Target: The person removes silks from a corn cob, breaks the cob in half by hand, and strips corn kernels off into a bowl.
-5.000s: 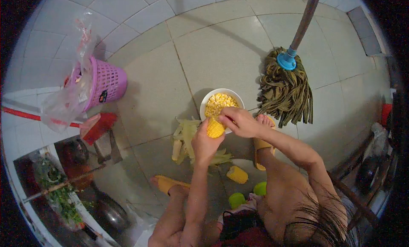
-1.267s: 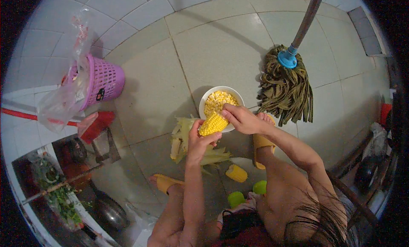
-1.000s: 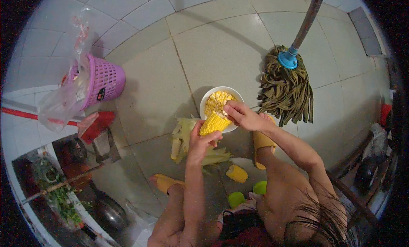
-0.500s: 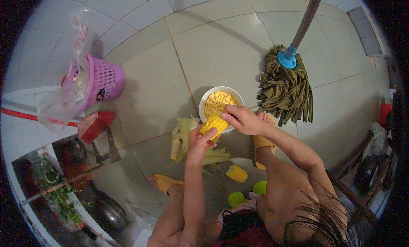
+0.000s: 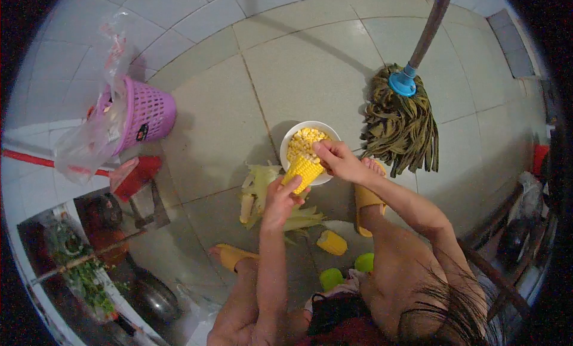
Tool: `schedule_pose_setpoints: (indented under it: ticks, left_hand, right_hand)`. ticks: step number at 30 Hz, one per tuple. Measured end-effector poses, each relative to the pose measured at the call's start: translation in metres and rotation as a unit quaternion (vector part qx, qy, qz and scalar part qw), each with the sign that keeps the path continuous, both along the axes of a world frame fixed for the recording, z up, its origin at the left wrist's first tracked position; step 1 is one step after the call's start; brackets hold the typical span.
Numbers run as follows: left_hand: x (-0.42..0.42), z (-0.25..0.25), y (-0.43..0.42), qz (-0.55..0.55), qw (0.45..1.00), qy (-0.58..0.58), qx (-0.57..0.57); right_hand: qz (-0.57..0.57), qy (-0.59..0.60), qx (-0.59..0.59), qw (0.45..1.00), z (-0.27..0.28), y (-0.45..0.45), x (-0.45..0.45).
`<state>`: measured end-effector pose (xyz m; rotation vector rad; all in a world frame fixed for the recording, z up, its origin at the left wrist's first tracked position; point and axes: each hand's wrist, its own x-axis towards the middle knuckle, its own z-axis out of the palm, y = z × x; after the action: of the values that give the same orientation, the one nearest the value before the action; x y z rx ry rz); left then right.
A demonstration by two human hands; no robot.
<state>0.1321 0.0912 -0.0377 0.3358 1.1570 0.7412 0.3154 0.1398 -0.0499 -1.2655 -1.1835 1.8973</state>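
Observation:
My left hand [image 5: 283, 198] is wrapped round a yellow corn cob [image 5: 303, 171], tilted over the near rim of a white bowl [image 5: 286, 144]. Loose corn kernels [image 5: 305, 140] lie in the bowl. My right hand [image 5: 340, 161] is closed above the bowl's right side, fingertips pinched at the upper end of the cob; whether kernels are between them is too small to tell. Below and left of the bowl, pale green husks [image 5: 262, 182] are spread on the floor with a bare cob piece [image 5: 246, 208]. Another yellow cob piece [image 5: 332, 243] lies nearer to me.
A mop [image 5: 401, 122] stands at the right on the tiled floor [image 5: 209, 107]. At the left are a purple basket [image 5: 149, 113] with a plastic bag [image 5: 89, 149], a red dustpan [image 5: 136, 176], a shelf with greens [image 5: 83, 268] and a dark pan [image 5: 154, 295].
Since five seconds ago, the held cob has been turned and its grip has shifted. In the last half second, my right fingertips have moved slightly up over the bowl.

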Motion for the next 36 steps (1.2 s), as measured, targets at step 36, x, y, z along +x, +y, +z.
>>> schedule_pose_setpoints:
  ticks: [36]
  left_hand:
    - [0.007, -0.002, -0.002, -0.002, 0.999, 0.031, -0.008]
  right_hand:
    - [0.092, -0.178, 0.259, 0.945, 0.010, -0.006, 0.006]
